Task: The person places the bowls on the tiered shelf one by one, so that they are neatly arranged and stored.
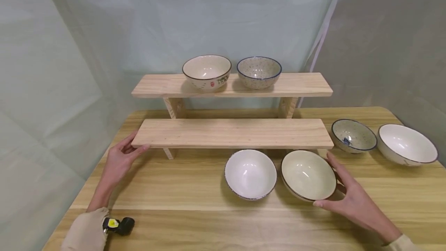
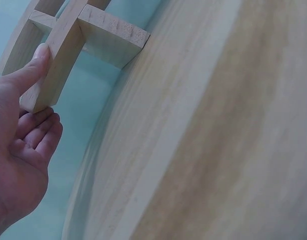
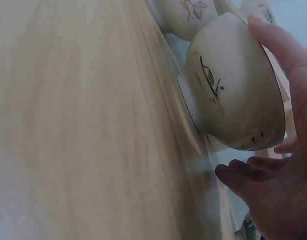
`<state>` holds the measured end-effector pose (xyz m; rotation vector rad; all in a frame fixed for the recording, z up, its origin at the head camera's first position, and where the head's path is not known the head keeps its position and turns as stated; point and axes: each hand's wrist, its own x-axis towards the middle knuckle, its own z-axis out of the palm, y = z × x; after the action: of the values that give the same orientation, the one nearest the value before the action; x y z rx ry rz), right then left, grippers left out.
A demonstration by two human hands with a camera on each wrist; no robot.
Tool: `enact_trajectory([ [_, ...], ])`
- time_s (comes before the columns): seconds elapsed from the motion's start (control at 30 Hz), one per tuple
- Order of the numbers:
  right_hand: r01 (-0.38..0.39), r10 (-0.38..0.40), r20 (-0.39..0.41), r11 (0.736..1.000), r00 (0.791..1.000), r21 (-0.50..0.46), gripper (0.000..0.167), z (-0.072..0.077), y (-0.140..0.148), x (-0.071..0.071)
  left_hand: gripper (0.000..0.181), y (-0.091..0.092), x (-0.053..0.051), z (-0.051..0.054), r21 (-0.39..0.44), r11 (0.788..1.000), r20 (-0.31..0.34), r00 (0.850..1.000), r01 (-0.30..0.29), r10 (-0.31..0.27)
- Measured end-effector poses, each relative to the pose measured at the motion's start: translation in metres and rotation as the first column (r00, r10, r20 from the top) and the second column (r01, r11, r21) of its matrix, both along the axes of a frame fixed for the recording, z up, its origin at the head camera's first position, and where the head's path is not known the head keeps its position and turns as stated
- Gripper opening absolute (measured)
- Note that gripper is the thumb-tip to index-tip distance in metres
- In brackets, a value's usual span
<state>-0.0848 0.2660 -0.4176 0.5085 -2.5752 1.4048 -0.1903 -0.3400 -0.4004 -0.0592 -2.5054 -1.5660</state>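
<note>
In the head view my left hand (image 1: 117, 162) holds the left end of the lower shelf board (image 1: 233, 133). The left wrist view has the thumb of that hand (image 2: 21, 150) against the board (image 2: 61, 67), with fingers curled at its end. My right hand (image 1: 359, 202) spans the right side of a cream bowl with a dark rim (image 1: 308, 175), which is upright on the table. In the right wrist view the thumb of the right hand (image 3: 288, 195) touches the rim of the bowl (image 3: 233, 85); some fingers are apart from it. A white bowl (image 1: 250, 174) stands left of it.
On the upper shelf (image 1: 150, 85) stand a patterned white bowl (image 1: 207, 71) and a speckled blue-rimmed bowl (image 1: 259, 73). At the right of the table (image 1: 181, 227) are a speckled bowl (image 1: 355, 136) and a white dark-rimmed bowl (image 1: 405, 144). Cloth hangs behind.
</note>
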Motion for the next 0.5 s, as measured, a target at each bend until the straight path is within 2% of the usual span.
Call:
enact_trajectory([
  [0.5,0.052,-0.054,0.077,0.998,0.996,0.028,0.138,-0.0042,-0.0084,0.0001,0.075,0.0010,-0.0005,0.0000,0.015,1.000,-0.012,1.000,0.009,-0.009],
])
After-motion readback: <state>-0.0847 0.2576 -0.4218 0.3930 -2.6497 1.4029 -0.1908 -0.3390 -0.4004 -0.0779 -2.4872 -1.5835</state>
